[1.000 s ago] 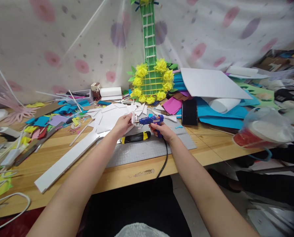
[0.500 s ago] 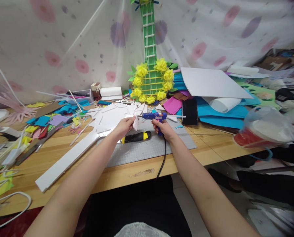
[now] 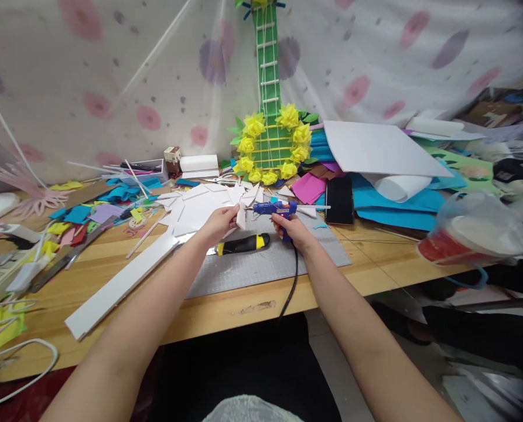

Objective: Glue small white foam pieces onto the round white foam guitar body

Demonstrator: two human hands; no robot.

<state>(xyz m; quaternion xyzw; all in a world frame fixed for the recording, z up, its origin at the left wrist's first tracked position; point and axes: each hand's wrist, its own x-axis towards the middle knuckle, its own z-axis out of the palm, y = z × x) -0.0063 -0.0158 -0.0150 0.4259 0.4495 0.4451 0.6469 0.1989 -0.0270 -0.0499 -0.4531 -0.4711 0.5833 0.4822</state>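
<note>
My left hand [image 3: 224, 224] pinches a small piece of white foam board [image 3: 242, 218] above the grey cutting mat [image 3: 261, 272]. Wrapped around the grip of a blue hot glue gun [image 3: 270, 207] is my right hand [image 3: 291, 230]. The gun's nozzle points left and is at or very near the piece's edge; a glue stick [image 3: 320, 207] sticks out of its back. Below both hands lies a black and yellow utility knife [image 3: 242, 244]. A white foam-board guitar shape [image 3: 123, 287] rests at the left, its body partly under scraps and behind my left hand.
A green paper guitar with yellow flowers [image 3: 267, 126] stands against the curtain. A black phone [image 3: 339, 201] and blue paper sheets [image 3: 388, 205] lie to the right, near a bagged red cup [image 3: 458, 237]. Coloured scraps [image 3: 105, 212] cover the left side. The gun's cord [image 3: 293, 281] hangs over the table edge.
The whole view has shifted very slightly. Both hands hold almost the same pose, with the glue gun's nozzle still by the white foam piece.
</note>
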